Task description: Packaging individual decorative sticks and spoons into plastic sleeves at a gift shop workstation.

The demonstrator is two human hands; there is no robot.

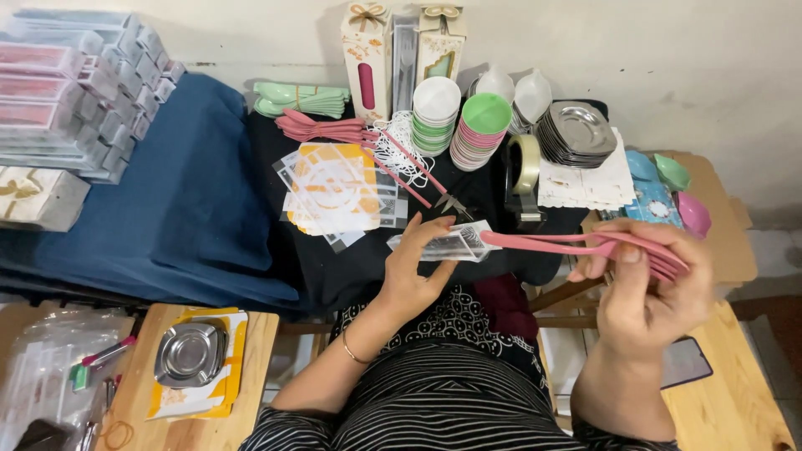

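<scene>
My left hand [415,266] holds a small clear plastic sleeve [447,242] by its near end, just above the black cloth [334,267]. My right hand [647,288] grips a bunch of pink plastic spoons [585,244] by their bowls, handles pointing left. The handle tips touch the open end of the sleeve. A thin bangle sits on my left wrist.
At the back stand stacked small bowls [434,113], a second stack with a green top bowl [483,129], metal trays [576,132], a tape dispenser [525,171], more pink spoons [322,128], green spoons [301,98] and printed sleeves [334,188]. A metal dish [190,352] lies on a wooden stool at lower left.
</scene>
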